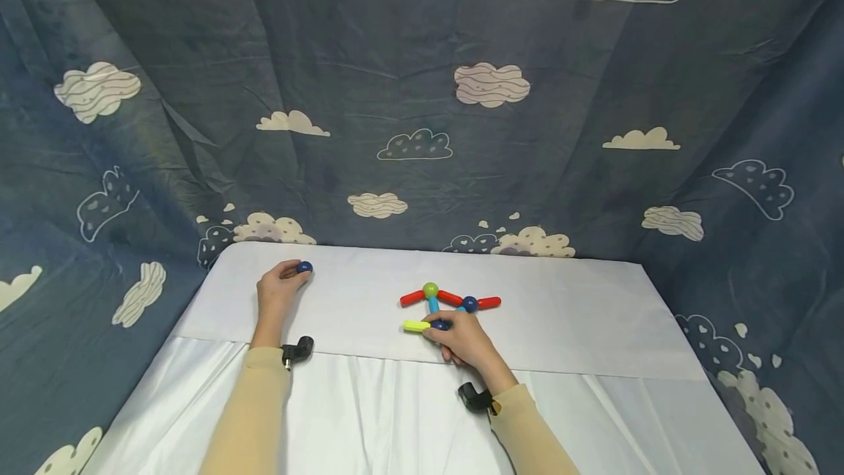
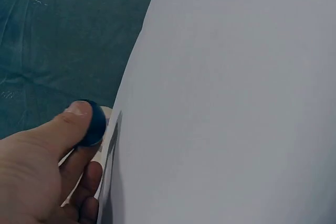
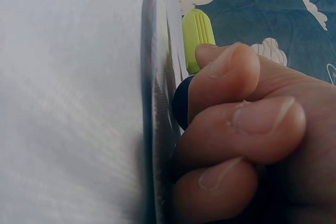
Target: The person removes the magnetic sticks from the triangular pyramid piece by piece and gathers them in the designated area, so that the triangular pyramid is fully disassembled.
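Observation:
My left hand (image 1: 277, 295) pinches a dark blue ball (image 1: 305, 267) between thumb and fingers at the far left of the white table. In the left wrist view the thumb lies over that ball (image 2: 96, 124). Toward the table's middle, my right hand (image 1: 467, 339) grips another dark blue ball (image 1: 440, 325), from which a yellow-green rod (image 1: 415, 326) points left. Light blue rods (image 1: 433, 304) run from near this hand up to a green ball (image 1: 431, 289) and a third blue ball (image 1: 469, 304). Red rods (image 1: 450, 298) join those two balls and stick out on both sides.
White cloth covers the table (image 1: 580, 314), and its front edge drops away just below the hands. A dark curtain (image 1: 369, 94) with cloud prints hangs behind and at both sides. Each wrist wears a small black camera (image 1: 298, 350).

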The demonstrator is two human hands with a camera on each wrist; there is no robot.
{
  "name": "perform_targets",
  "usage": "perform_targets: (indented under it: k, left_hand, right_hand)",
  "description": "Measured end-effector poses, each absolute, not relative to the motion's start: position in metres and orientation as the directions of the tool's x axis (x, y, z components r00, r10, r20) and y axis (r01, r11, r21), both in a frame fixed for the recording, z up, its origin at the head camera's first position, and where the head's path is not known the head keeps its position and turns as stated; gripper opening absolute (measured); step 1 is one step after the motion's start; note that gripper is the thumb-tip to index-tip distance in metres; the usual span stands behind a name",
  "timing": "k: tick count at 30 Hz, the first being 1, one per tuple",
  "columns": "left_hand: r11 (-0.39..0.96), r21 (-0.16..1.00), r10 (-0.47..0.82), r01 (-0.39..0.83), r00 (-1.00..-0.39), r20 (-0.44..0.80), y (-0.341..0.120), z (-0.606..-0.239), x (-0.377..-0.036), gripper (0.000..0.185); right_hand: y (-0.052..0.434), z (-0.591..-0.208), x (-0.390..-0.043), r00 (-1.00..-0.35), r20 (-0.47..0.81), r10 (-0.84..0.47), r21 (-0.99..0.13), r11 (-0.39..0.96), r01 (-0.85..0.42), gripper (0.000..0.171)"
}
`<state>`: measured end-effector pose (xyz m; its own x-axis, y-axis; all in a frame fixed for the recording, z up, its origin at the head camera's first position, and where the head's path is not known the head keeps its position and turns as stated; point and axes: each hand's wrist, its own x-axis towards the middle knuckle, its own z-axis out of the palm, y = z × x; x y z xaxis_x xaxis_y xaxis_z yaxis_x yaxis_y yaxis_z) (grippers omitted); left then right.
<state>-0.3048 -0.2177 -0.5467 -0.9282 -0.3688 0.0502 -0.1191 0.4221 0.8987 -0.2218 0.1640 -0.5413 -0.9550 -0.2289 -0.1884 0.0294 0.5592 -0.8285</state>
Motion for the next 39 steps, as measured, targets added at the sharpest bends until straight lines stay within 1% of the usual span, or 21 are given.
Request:
perform_targets:
  k: [6,12,21,23,28,30,34,36,39]
  left_hand:
    - [0.496,0.862,-0.337,-0.105,-0.938,0.079,-0.216,-0.551,-0.304,0.045]
    - [0.500,0.856,-0.337,-0.133,-0.940,0.051,-0.215,-0.550,-0.302,0.048]
    - [0.511,0.849,-0.324,-0.132,-0.945,0.049,-0.215,-0.548,-0.301,0.053]
    - [0.501,0.856,-0.316,-0.129,-0.948,0.043,-0.215,-0.546,-0.299,0.056]
    - [0.453,0.883,-0.307,-0.123,-0.951,0.025,-0.218,-0.537,-0.295,0.071]
    - [0.446,0.889,-0.310,-0.102,-0.950,0.047,-0.219,-0.531,-0.293,0.073]
    - [0.443,0.896,-0.312,-0.004,-0.938,0.150,-0.208,-0.510,-0.283,0.064]
    - [0.439,0.897,-0.299,0.059,-0.931,0.208,-0.195,-0.500,-0.274,0.058]
    - [0.439,0.888,-0.245,0.139,-0.932,0.266,-0.167,-0.492,-0.258,0.050]
  right_hand:
    - [0.164,-0.541,-0.222,-0.956,-0.187,-0.226,-0.831,0.556,0.031,0.034]
    - [0.163,-0.541,-0.222,-0.956,-0.192,-0.221,-0.830,0.556,0.038,0.034]
    - [0.165,-0.542,-0.222,-0.956,-0.189,-0.223,-0.834,0.550,0.037,0.033]
    - [0.164,-0.542,-0.222,-0.957,-0.187,-0.221,-0.831,0.555,0.034,0.034]
    - [0.162,-0.542,-0.222,-0.958,-0.187,-0.217,-0.829,0.558,0.036,0.033]
    - [0.163,-0.542,-0.222,-0.957,-0.185,-0.221,-0.831,0.555,0.033,0.033]
    - [0.163,-0.543,-0.222,-0.957,-0.178,-0.228,-0.835,0.550,0.025,0.034]
    - [0.163,-0.543,-0.222,-0.958,-0.176,-0.228,-0.832,0.554,0.022,0.034]
    - [0.163,-0.543,-0.222,-0.958,-0.183,-0.220,-0.832,0.554,0.031,0.034]
